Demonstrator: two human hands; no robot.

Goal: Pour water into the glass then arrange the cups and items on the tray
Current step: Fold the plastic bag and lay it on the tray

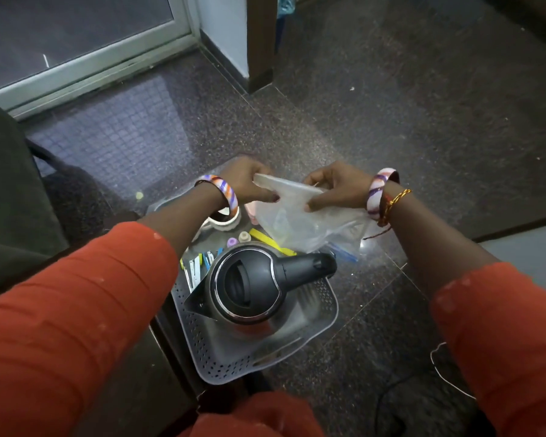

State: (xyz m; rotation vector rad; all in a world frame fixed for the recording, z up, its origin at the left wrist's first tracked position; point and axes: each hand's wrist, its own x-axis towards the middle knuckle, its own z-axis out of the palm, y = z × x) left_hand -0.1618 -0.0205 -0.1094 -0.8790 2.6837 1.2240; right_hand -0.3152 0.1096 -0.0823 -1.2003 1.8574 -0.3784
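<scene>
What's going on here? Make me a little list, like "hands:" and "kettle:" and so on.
left hand: pinches one edge of the clear plastic bag
right hand: pinches the opposite edge of the bag
bag: held above the far end of the tray, contents too blurred to tell
kettle: black lid shut, stands upright on the tray
tray: grey, perforated rim, sits on the dark floor
small items: sachets and small caps lie on the tray beside the kettle
white cup: on the tray, partly hidden under the left wrist

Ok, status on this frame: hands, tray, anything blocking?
Left hand and right hand both pinch the clear plastic bag. Kettle stands on tray. Bag hangs over tray's far items.
</scene>
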